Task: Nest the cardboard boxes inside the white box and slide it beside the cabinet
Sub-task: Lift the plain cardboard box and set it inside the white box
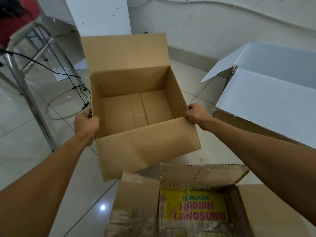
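Observation:
A plain brown cardboard box is in the middle of the view, open and empty, its far flap standing up and its near flap folded down. My left hand grips its left wall near the front corner. My right hand grips its right front corner. The white box stands open at the right, its flaps spread. A second, worn cardboard box with a yellow printed panel inside lies open at the bottom, just in front of the plain box.
A metal-legged chair with a red seat stands at the left, black cables trailing over the tiled floor beneath it. A white cabinet panel and the white wall close off the back.

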`<state>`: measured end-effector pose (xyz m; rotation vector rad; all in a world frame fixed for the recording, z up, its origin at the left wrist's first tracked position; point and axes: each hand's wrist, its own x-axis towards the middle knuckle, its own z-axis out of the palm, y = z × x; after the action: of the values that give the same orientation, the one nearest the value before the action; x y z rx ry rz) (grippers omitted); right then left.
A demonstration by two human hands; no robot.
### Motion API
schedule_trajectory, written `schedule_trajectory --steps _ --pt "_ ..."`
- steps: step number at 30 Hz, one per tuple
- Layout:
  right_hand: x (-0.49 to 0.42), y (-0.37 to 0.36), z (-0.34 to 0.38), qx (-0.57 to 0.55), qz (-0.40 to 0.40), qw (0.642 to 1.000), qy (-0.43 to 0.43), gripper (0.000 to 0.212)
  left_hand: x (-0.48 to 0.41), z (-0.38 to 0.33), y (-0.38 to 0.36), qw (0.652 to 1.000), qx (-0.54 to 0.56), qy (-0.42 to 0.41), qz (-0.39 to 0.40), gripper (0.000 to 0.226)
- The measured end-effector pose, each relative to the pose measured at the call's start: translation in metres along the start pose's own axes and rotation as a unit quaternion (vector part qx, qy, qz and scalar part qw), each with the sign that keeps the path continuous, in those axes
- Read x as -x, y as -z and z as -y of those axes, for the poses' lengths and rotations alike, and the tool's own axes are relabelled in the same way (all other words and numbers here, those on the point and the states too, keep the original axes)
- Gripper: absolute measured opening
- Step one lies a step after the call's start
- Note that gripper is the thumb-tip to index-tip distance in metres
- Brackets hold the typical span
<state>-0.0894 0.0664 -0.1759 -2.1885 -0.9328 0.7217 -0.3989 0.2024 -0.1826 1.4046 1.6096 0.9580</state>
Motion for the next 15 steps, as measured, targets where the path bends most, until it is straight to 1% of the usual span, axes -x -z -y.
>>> schedule_trajectory --steps 3,4,6,8,10,12,14,15 --pt "0.002 0.016 0.019 0.013 -0.031 0.998 0.048 0.015 -0.010 -0.028 0.009 0.999 0.016 -0.019 0.033 0.036" --pt "0.003 0.023 0.026 0.016 -0.036 0.997 0.061 0.014 -0.013 -0.039 0.011 0.999 0.020 -0.025 0.042 0.036" --pt "0.002 0.040 0.038 0.025 -0.053 0.994 0.092 0.021 -0.017 -0.060 0.015 0.998 0.029 -0.033 0.049 0.035" --pt "0.003 0.061 0.049 0.036 -0.081 0.988 0.127 0.022 -0.018 -0.078 0.016 0.997 0.040 -0.039 0.050 0.033" --pt "0.005 0.083 0.061 0.030 -0.103 0.984 0.145 0.026 -0.016 -0.095 0.014 0.996 0.059 -0.041 0.053 0.029" --pt "0.011 0.106 0.072 -0.023 -0.113 0.987 0.115 0.030 -0.010 -0.118 0.012 0.995 0.075 -0.037 0.056 0.023" --pt "0.021 0.131 0.077 -0.147 -0.093 0.984 0.033 0.022 -0.002 -0.148 0.011 0.994 0.085 -0.032 0.060 0.018" --pt "0.027 0.144 0.077 -0.226 -0.072 0.971 -0.021 0.021 0.002 -0.165 0.011 0.994 0.088 -0.031 0.062 0.018"
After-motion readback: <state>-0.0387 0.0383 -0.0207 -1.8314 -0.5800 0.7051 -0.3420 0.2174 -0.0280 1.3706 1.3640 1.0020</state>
